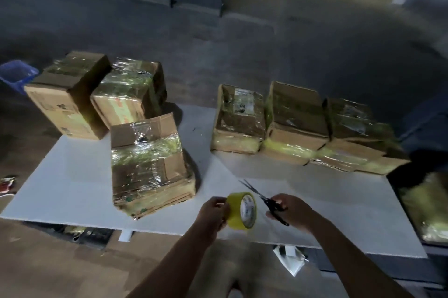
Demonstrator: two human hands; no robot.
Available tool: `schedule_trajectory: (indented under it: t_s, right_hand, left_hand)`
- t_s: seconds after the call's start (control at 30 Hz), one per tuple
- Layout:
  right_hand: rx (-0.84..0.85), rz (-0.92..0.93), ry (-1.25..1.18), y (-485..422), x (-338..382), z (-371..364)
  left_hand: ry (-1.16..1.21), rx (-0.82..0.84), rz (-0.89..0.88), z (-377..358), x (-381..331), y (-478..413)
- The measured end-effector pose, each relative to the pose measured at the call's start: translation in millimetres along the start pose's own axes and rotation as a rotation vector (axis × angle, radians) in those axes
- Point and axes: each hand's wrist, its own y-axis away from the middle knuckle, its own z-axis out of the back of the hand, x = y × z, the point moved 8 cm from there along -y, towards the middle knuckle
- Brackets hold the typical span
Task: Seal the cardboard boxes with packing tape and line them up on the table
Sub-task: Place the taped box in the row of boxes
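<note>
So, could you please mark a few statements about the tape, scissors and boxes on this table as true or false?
1. The left hand grips the yellow tape roll. True.
2. The scissors lie on the table. False: the right hand holds them.
3. Three boxes stand side by side on the table's right part. True.
4. The nearest box bears no tape. False: shiny tape wraps it.

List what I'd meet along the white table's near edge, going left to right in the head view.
Tape-wrapped brown cardboard box → left hand → yellow roll of packing tape → right hand holding black-handled scissors.
</note>
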Motion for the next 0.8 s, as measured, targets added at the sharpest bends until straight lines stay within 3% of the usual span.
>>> schedule_trajectory:
  t_s: [0.13, 0.37, 0.47, 0.57, 0.63, 0.8]
  right_hand:
    - [-0.131, -0.119, 0.036, -7.4, -46.1, -7.4]
    - [-0.092, -0.199, 0.151, -16.9, -56.2, -21.9]
    - [-0.064, -0.163, 0.120, -24.7, -45.5, -25.7]
    - [-0.041, -0.115, 0.086, -29.3, -38.1, -26.6]
    - [-0.049, -0.084, 0.057, -30.7, -35.1, -23.6]
    - [-0.096, -0.012, 0.047, -33.4, -24.6, -8.4]
  left_hand:
    - [-0.060, -0.041, 0.006, -28.2, 4.8, -15.2]
    - [-0.382, -0.351, -0.116, -10.2, 0.2, -28.6]
    - [-0.574, -0.269, -0.048, -15.3, -9.3, -24.4]
    - [-0.933, -0.157, -0.106, -28.5, -14.4, -28.3]
    - [-0.971, -0.095, -0.150, -39.9, -12.7, -32.8]
    - [-0.665, -0.124, -0.127, -52.9, -14.5, -27.1]
